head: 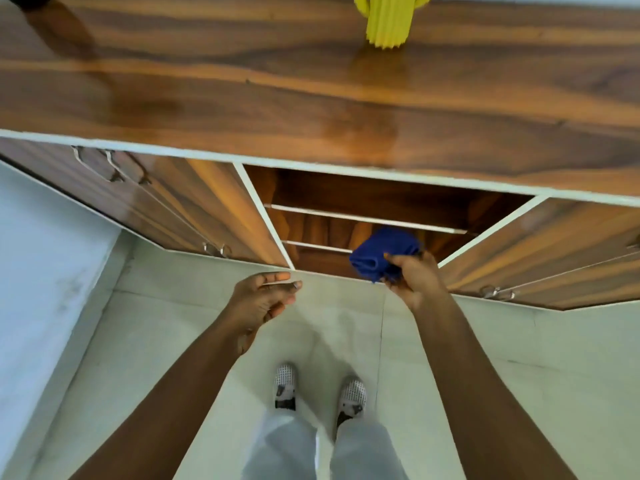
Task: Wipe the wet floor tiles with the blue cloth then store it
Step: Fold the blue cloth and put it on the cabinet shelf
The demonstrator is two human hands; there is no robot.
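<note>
Right hand [414, 277] grips bunched blue cloth [382, 252] at the open cabinet [346, 188] mouth, left hand [265, 299] loosely curled and holding nothing beside it, above floor tiles [346, 317]; no readable writing anywhere.

glossy wood counter [311, 98], soft blue cloth [381, 252]

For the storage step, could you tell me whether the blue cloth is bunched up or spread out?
Bunched up. The blue cloth is a rolled wad held in the right hand, in front of the open cabinet bay.
</note>
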